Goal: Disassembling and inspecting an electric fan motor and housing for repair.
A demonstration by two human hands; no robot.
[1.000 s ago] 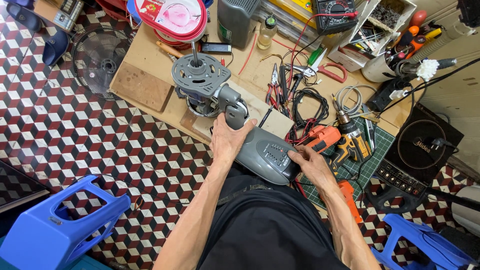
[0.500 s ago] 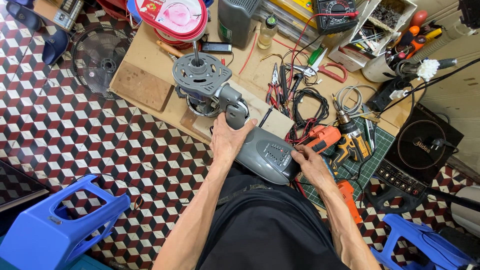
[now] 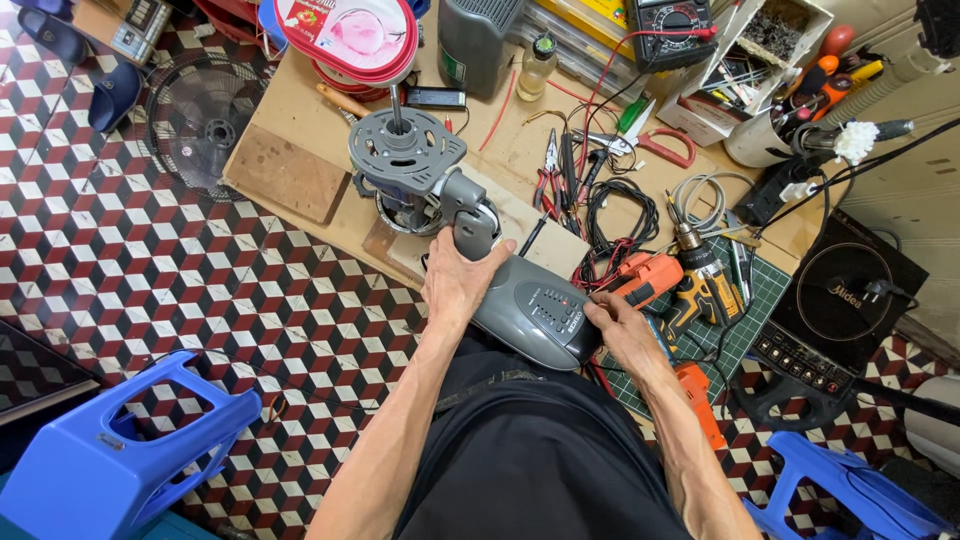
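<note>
A grey fan body lies across my lap and the low wooden board [image 3: 290, 175]. Its oval base [image 3: 540, 315] with a button panel is nearest me; its neck [image 3: 470, 215] leads up to the bare motor head [image 3: 405, 155] with a shaft sticking out. My left hand [image 3: 455, 280] grips the base where it meets the neck. My right hand [image 3: 620, 330] rests on the base's right end, fingertips at the edge of the button panel.
An orange cordless drill [image 3: 665, 285] lies right of the base on a green cutting mat [image 3: 745, 320]. Pliers, cables, a multimeter [image 3: 665, 25] and a fan grille [image 3: 200, 115] surround the board. Blue plastic stools [image 3: 110, 460] stand on the checkered floor at both sides.
Both hands stay on the fan base. My right hand has shifted slightly along the base's right end; the fan itself has not visibly moved.
</note>
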